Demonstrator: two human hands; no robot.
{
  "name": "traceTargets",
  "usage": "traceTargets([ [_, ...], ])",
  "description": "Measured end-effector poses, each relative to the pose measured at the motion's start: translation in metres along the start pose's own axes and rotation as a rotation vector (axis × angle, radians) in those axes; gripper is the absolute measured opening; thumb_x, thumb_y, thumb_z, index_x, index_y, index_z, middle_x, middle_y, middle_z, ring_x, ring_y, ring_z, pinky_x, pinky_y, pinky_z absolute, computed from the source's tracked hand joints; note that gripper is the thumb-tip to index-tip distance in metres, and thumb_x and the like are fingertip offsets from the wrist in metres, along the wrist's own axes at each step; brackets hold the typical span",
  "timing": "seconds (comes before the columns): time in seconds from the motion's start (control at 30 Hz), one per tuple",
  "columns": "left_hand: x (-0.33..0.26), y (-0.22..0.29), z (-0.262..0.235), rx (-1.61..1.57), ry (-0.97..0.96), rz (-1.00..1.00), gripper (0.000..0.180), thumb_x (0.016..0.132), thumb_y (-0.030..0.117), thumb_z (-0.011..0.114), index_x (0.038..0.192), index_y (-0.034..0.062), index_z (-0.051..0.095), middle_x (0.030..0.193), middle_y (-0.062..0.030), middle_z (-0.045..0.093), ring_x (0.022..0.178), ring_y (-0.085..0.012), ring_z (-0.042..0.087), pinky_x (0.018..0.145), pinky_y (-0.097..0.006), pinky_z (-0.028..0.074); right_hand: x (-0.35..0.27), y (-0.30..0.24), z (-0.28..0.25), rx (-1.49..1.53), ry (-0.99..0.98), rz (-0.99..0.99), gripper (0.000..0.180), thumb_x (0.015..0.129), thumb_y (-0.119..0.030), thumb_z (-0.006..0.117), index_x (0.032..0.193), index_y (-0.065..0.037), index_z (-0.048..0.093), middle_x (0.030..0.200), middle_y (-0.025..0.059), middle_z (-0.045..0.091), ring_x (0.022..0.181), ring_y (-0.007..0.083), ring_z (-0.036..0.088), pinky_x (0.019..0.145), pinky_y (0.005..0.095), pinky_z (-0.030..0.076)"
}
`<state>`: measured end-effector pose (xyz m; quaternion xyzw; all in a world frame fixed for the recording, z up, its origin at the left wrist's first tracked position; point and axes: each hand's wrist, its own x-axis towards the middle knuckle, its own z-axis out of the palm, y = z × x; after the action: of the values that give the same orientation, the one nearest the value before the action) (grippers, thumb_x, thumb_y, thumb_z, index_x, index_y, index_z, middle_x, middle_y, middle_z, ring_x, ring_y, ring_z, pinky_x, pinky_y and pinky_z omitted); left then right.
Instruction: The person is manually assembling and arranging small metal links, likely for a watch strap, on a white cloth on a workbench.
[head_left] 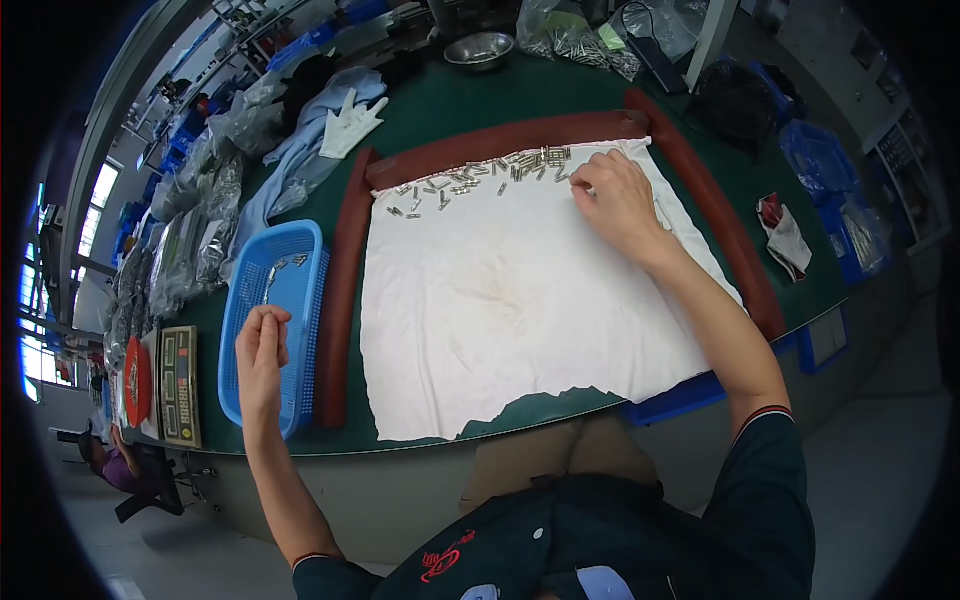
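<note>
The green worktop in the workshop carried a large white cloth with a faint stain at its middle, fenced on three sides by thick reddish-brown foam bars. Along the cloth's far edge lay a scatter of small silvery metal cylinders, thickest toward the right. Your right hand rested at the right end of that row with its fingers curled down onto the cloth, touching or just beside the nearest pieces; I could not tell whether it had already pinched one. Your left hand hung over the near part of the shallow blue plastic basket, just left of the foam bar, fingertips drawn together as if holding something small, though nothing showed between them. A few silvery pieces lay in the far part of the basket. By my reading, you were sorting, moving pieces from the cloth into the basket, with most of the pile not yet moved. The next move called for a clean pinch on one cylinder without knocking its neighbours, since they looked ready to roll. Beyond the bars sat a steel bowl, a white glove and clear bags of parts.
</note>
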<state>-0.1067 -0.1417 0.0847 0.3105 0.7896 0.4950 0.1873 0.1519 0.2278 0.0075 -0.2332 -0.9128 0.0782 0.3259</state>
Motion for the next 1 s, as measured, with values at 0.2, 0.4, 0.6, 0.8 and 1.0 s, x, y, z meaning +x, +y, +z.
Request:
traceTargets([
  [0.2,0.009,-0.039,-0.048,0.864,0.239,0.050,0.020,0.097,0.013,0.051,0.108,-0.0009,0.060,0.105,-0.0174,0.065,0.098,-0.0345,0.063,0.083,-0.040,0.047,0.037,0.027,0.031,-0.040,-0.015,0.063,0.011,0.079,-0.005,0.062,0.086,-0.004,0.070,0.087,0.0086,0.065,0.088,0.0269,0.057,0.076,0.0416,0.046],
  [0.4,0.004,-0.001,0.031,0.977,0.382,0.457,0.041,0.088,0.013,0.066,0.126,0.0042,0.056,0.133,-0.0176,0.049,0.127,-0.0352,0.044,0.107,-0.047,0.031,0.042,0.023,0.049,-0.349,-0.091,0.116,0.013,0.078,-0.005,0.062,0.087,-0.005,0.071,0.094,0.0096,0.063,0.097,0.0274,0.054,0.080,0.0433,0.039],
  [0.6,0.030,0.024,0.139,0.624,0.017,0.694,0.030,0.078,0.009,0.069,0.107,0.0034,0.063,0.124,-0.0161,0.054,0.118,-0.0333,0.049,0.101,-0.044,0.035,0.041,0.017,0.063,-0.332,-0.010,0.048,0.014,0.073,-0.002,0.060,0.082,-0.003,0.070,0.091,0.0128,0.061,0.097,0.0287,0.052,0.080,0.0425,0.036],
  [0.8,0.093,-0.007,0.202,0.361,-0.123,0.621,0.026,0.078,0.005,0.066,0.103,-0.0004,0.063,0.111,-0.0176,0.056,0.106,-0.0338,0.053,0.091,-0.041,0.042,0.030,0.000,0.056,-0.152,-0.143,-0.019,0.019,0.076,-0.001,0.059,0.093,-0.005,0.068,0.095,0.0084,0.059,0.099,0.0262,0.050,0.083,0.0412,0.036],
  [1.0,0.131,0.002,0.267,0.378,-0.093,0.693,0.038,0.074,-0.009,0.053,0.111,-0.0052,0.061,0.106,-0.0184,0.054,0.100,-0.0353,0.054,0.088,-0.043,0.045,0.034,0.012,0.063,-0.249,-0.038,-0.001,0.017,0.071,0.001,0.060,0.088,-0.001,0.067,0.094,0.0117,0.058,0.098,0.0279,0.051,0.082,0.0420,0.037],
])
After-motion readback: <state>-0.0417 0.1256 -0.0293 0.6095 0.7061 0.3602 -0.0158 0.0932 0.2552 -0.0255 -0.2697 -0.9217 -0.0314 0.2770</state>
